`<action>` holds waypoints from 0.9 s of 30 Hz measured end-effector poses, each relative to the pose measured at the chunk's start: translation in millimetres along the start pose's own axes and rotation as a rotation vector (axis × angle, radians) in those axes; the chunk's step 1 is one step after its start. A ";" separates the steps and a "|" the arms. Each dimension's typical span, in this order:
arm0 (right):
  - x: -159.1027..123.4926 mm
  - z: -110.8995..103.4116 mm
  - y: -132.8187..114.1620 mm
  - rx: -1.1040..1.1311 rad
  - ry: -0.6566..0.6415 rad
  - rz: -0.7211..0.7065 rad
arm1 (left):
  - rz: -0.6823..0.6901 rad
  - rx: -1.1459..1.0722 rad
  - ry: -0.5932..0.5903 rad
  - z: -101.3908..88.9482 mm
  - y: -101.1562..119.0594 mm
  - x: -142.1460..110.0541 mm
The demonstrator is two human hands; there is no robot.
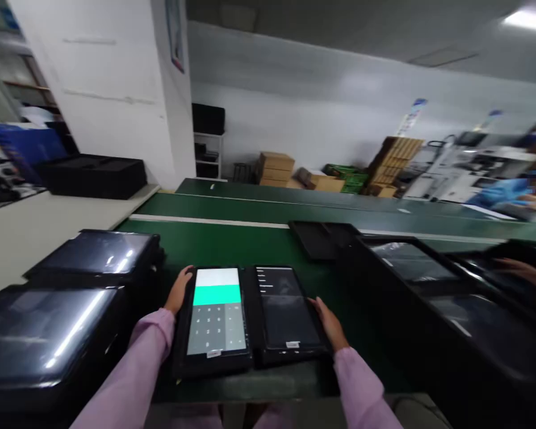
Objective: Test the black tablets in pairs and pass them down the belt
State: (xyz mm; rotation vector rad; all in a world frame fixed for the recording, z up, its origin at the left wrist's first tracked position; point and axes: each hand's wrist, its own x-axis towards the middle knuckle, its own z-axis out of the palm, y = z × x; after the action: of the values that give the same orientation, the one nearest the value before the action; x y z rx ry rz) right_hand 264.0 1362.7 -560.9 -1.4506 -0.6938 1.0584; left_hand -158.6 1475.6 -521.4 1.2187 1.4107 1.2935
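A black tray (248, 333) holding two tablets lies in front of me on the green work surface. The left tablet (217, 313) is lit with a calculator keypad and a green band. White menu lines show on the dark screen of the right tablet (288, 316). My left hand (178, 291) is closed around the tray's left edge, fingers at its far corner. On the opposite side, my right hand (328, 322) grips the right edge, its fingers partly hidden by the rim.
Stacked black trays with tablets (49, 333) stand at left, more tablets in trays (477, 328) at right. Another person's hand (524, 271) reaches over those. An unfilled black tray (324, 238) lies farther back on the green surface (205, 238). A white pillar (116, 89) rises behind.
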 end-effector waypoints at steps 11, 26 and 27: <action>-39.0 25.6 -44.3 -0.416 0.055 -0.371 | 0.173 0.150 -0.040 -0.7 14.7 -19.0; -75.9 163.0 -43.2 -0.814 -0.396 -0.990 | 0.821 0.871 -0.641 26.2 68.5 -73.7; -75.8 163.7 -43.9 -0.821 -0.390 -0.996 | 0.815 0.866 -0.636 26.1 67.8 -73.6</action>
State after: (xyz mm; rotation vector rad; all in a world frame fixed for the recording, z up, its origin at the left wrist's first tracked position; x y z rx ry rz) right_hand 92.2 1375.4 -491.7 -1.2399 -2.0328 0.2275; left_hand -113.0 1407.1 -458.9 2.6940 0.9991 0.5704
